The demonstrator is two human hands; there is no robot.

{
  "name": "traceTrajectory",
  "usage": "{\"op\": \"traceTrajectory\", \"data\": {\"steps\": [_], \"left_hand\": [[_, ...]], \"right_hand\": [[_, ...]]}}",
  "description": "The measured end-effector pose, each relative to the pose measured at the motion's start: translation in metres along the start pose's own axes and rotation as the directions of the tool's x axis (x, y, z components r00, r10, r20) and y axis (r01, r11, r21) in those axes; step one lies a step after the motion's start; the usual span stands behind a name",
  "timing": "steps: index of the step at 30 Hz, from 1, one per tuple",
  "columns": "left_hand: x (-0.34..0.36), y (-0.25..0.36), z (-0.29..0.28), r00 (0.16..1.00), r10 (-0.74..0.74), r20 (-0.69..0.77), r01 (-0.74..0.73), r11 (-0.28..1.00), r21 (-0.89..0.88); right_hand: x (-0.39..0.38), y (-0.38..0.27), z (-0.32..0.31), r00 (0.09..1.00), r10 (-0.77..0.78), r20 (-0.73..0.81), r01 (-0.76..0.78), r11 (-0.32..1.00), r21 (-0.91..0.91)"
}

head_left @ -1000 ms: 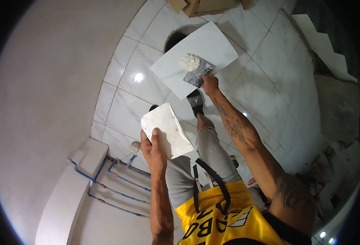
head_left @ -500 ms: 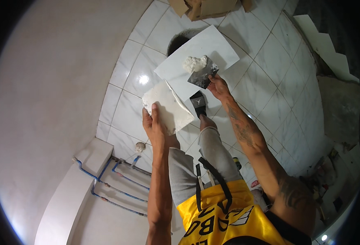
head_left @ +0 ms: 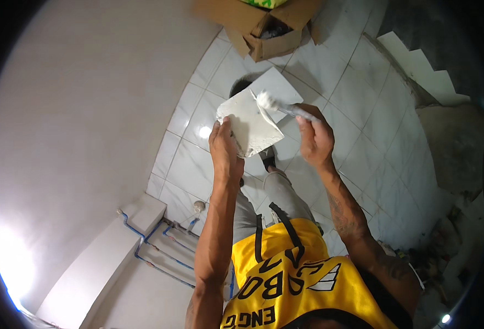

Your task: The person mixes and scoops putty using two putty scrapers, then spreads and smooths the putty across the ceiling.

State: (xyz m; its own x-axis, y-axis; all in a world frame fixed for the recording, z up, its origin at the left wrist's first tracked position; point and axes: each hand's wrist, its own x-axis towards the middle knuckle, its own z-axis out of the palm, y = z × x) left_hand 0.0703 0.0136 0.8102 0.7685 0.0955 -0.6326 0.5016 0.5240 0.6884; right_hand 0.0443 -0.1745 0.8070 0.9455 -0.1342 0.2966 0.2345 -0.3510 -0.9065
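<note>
My left hand (head_left: 225,148) grips a square flat plate (head_left: 247,123) by its lower left edge, the thumb lying on its face. White paste coats the plate and stands in a ridge along its right edge. My right hand (head_left: 317,140) is closed on a dark, flat scraper blade (head_left: 294,109), now seen nearly edge-on. A lump of white paste (head_left: 265,101) clings to its far end, at the plate's upper right edge. Beneath both tools, a white rectangular panel (head_left: 279,85) partly covers a dark round bucket (head_left: 240,86).
Ahead stands an open cardboard box (head_left: 275,48) with a green and yellow bag (head_left: 266,2) on top. Blue pipes (head_left: 158,252) run along the lower left wall. Marble-look tiles (head_left: 357,101) cover the floor. Stepped white tile edges (head_left: 423,71) lie at right.
The scraper has turned from flat to nearly edge-on, its lump now at the plate's edge. Both hands appear closer together. The view has shifted, showing more of the box.
</note>
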Motion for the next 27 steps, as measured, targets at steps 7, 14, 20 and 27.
{"op": "traceTrajectory", "data": {"steps": [7, 14, 20, 27], "left_hand": [[-0.051, 0.075, 0.052, 0.987, 0.075, 0.142, -0.075, 0.997, -0.004], [-0.089, 0.109, 0.064, 0.958, 0.163, 0.236, -0.172, 0.985, 0.017], [-0.099, 0.142, 0.063, 0.897, 0.376, 0.233, -0.360, 0.927, -0.106], [-0.109, 0.161, 0.053, 0.652, 0.741, 0.159, -0.756, 0.653, 0.055]], "right_hand": [[0.036, -0.044, -0.026, 0.840, -0.535, 0.085, 0.541, 0.838, -0.069], [0.055, -0.070, -0.074, 0.748, -0.628, 0.215, 0.663, 0.726, -0.185], [0.059, -0.082, -0.094, 0.797, -0.571, 0.198, 0.602, 0.724, -0.336], [0.048, -0.148, -0.076, 0.862, 0.492, 0.124, -0.381, 0.466, 0.798]]}}
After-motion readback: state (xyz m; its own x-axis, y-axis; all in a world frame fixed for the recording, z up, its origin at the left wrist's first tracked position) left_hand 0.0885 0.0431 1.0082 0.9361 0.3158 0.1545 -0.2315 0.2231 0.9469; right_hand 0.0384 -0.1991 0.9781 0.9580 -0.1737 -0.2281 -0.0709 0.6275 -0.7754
